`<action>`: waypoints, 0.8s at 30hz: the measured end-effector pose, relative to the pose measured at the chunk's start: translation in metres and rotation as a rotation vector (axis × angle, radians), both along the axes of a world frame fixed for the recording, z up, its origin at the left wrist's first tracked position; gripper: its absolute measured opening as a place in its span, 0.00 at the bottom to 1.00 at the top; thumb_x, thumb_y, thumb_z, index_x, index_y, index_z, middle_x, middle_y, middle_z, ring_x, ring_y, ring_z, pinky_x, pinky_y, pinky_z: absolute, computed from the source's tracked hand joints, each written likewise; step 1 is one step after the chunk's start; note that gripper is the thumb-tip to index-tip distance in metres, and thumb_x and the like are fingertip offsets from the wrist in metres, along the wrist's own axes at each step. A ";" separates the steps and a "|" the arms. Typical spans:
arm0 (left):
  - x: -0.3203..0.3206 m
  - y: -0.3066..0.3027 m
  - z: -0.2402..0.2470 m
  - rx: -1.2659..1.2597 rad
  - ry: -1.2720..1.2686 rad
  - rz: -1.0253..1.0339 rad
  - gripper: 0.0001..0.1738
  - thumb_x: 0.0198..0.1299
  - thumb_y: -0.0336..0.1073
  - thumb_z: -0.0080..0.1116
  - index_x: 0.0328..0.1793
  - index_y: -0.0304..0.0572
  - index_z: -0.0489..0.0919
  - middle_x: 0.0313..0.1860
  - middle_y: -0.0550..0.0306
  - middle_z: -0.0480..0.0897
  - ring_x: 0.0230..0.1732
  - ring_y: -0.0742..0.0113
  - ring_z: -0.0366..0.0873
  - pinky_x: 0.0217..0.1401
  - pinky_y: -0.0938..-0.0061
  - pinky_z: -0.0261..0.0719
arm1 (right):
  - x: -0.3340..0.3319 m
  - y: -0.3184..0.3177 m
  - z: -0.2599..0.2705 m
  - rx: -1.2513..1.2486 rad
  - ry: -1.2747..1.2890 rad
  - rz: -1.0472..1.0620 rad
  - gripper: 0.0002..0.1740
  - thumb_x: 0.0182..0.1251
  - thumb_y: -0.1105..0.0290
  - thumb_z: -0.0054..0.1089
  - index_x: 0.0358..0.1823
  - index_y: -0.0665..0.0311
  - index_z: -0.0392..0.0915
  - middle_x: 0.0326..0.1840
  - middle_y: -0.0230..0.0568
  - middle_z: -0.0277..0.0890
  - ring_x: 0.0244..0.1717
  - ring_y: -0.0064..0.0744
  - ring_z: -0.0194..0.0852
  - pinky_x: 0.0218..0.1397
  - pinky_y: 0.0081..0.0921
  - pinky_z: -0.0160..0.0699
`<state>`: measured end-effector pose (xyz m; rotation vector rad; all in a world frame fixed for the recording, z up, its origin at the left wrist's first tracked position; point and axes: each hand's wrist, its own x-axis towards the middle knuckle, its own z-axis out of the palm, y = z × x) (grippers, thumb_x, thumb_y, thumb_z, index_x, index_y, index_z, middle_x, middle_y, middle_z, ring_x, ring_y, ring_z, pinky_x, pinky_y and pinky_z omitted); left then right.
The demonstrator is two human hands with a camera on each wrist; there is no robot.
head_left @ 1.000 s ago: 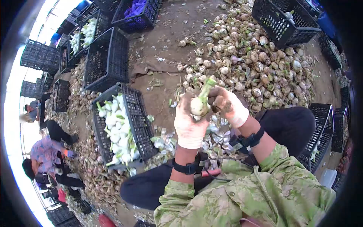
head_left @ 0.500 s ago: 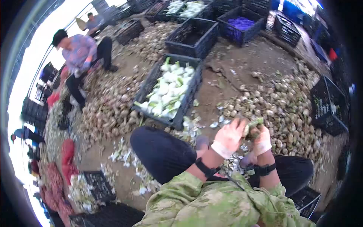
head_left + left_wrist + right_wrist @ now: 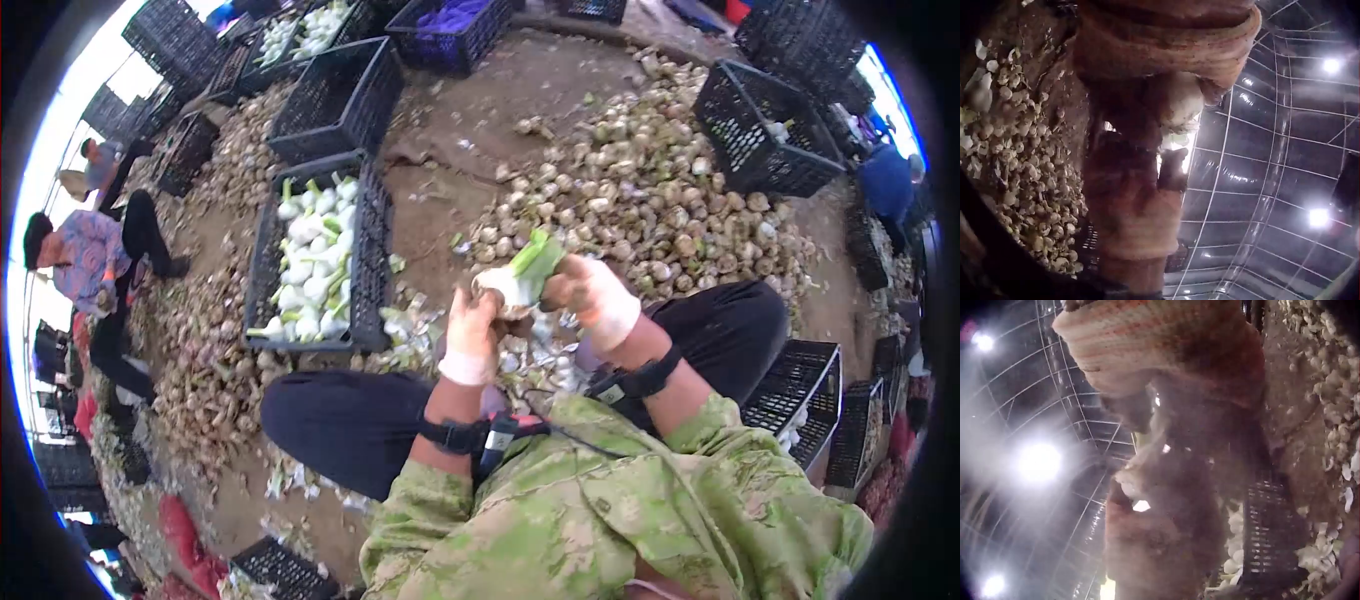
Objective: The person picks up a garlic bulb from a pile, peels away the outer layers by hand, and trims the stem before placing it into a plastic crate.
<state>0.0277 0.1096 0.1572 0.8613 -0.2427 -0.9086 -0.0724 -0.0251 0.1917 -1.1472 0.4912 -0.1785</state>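
Observation:
In the head view a white garlic bulb with a broad green stem is up in front of the body. My left hand, in a pale dirty glove, grips the bulb from the left. From the right, my gloved right hand pinches at the stem side with curled fingers. Part of the round bulb shows under the glove in the left wrist view. The right wrist view is hazy, and the fingers there largely hide the bulb.
A black crate of cleaned garlic stands on the left, behind it a bare-bottomed crate. A big heap of unpeeled garlic lies ahead, with another crate at its right. Peelings litter the ground between the legs. People sit at far left.
The bulb has gone from brownish to white, and its stem looks greener and wider. The head view swung left and came back. Both hands stay together around the garlic.

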 end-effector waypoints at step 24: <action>-0.004 -0.026 -0.005 -0.091 0.015 0.253 0.26 0.60 0.50 0.50 0.56 0.36 0.68 0.49 0.52 0.72 0.48 0.62 0.73 0.51 0.70 0.73 | 0.023 -0.044 -0.038 0.032 0.131 -0.490 0.09 0.59 0.76 0.46 0.38 0.68 0.74 0.34 0.39 0.77 0.34 0.32 0.75 0.36 0.27 0.74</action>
